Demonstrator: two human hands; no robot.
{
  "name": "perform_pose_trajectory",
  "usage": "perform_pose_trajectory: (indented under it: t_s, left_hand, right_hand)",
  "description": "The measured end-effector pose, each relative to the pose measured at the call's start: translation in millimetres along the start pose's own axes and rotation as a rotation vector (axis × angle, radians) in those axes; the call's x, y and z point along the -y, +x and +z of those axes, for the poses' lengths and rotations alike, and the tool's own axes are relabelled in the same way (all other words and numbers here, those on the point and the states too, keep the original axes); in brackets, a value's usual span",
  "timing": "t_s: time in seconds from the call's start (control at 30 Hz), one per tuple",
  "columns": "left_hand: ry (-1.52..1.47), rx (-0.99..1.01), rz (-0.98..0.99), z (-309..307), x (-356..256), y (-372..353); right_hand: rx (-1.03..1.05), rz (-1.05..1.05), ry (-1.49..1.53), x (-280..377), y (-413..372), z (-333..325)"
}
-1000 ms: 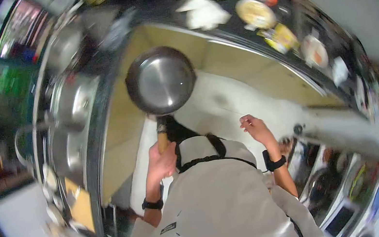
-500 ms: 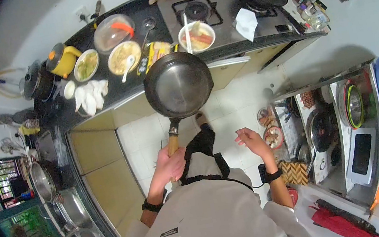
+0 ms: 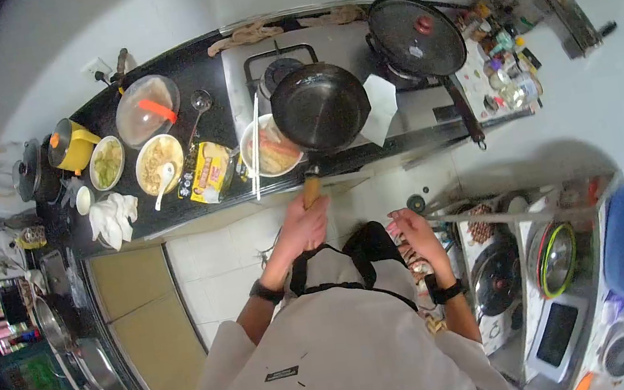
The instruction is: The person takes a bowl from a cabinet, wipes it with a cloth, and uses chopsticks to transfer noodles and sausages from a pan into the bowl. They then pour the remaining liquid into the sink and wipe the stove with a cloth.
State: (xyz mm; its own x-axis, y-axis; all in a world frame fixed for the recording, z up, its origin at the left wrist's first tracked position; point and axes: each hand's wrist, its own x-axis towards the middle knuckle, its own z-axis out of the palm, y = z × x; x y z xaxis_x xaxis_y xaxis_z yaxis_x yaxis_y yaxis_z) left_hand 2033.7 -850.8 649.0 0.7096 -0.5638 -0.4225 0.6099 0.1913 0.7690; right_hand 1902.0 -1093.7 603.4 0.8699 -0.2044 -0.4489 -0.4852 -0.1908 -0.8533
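My left hand [image 3: 307,224] is wrapped around the wooden handle of a dark frying pan [image 3: 321,107]. The pan hangs over the front of the gas stove [image 3: 412,111], its inside facing up. It hides part of the left burner [image 3: 281,70] and the right edge of a white bowl [image 3: 270,170] of food. A pair of white chopsticks [image 3: 257,147] rests on that bowl. A white sheet of paper [image 3: 382,108] shows just right of the pan. My right hand [image 3: 413,232] is held in front of my body, fingers loosely apart and holding nothing.
A lidded black pan [image 3: 418,38] sits on the right burner, its handle jutting past the counter front. Left on the counter are a yellow packet [image 3: 210,171], a noodle bowl [image 3: 159,157] with a spoon, and a yellow pot [image 3: 68,147]. A shelf unit [image 3: 525,215] stands right.
The frying pan in my left hand has moved forward and right, from above the floor to over the stove. My view has turned and shifted right. My right hand stays free.
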Motion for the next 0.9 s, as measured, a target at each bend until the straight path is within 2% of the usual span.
perform_pose_trajectory:
  t_s: [0.17, 0.23, 0.27, 0.4, 0.47, 0.5, 0.57, 0.63, 0.9]
  left_hand:
    - [0.072, -0.175, 0.11, 24.2, 10.8, 86.2]
    - [-0.039, -0.247, 0.106, 30.5, 9.7, 114.3]
    - [-0.075, -0.241, 0.134, 33.0, 9.6, 126.7]
    - [-0.179, -0.29, 0.25, 41.6, 10.8, 165.8]
    - [-0.179, -0.33, 0.286, 39.9, 15.5, 182.8]
    - [-0.172, -0.351, 0.31, 40.0, 16.0, 189.7]
    - [-0.171, -0.389, 0.332, 39.5, 19.5, 200.3]
    - [-0.194, -0.441, 0.349, 44.7, 13.5, 205.3]
    - [-0.314, -0.496, 0.444, 56.6, 10.3, 221.1]
  right_hand:
    - [0.127, -0.079, -0.086, 15.1, 70.3, -50.6]
    - [0.032, -0.217, -0.166, 17.1, 100.9, -60.8]
    - [0.069, -0.266, -0.232, 19.1, 113.1, -69.5]
    - [0.211, -0.234, -0.212, 28.1, 153.6, -87.5]
    - [0.173, -0.425, -0.299, 32.2, 171.3, -91.3]
    - [0.152, -0.522, -0.34, 32.9, 180.4, -94.1]
    - [0.189, -0.565, -0.378, 29.9, 200.8, -95.4]
    - [0.069, -0.668, -0.447, 45.9, 210.1, -85.5]
    - [0.037, -0.832, -0.658, 48.6, 229.5, -79.4]
